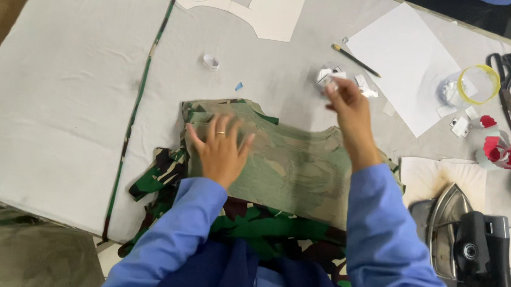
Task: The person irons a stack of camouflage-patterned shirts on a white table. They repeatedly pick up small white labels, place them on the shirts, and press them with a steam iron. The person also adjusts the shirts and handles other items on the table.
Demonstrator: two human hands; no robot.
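I see my left hand [221, 149] lying flat with spread fingers on the camouflage fabric piece [285, 168], which is on the grey worktop [79, 72] just in front of me, on top of darker camouflage cloth [257, 224]. The grip of this hand is wide and holds nothing, it only presses. My right hand [347, 106] is above the far edge of the piece, fingers pinched on a small white scrap [330, 77] (paper or a label, I cannot tell). I judge the fabric light, soft and limp, so it wrinkles easily; best to take it at an edge or corner. An iron [450, 224] stands at right.
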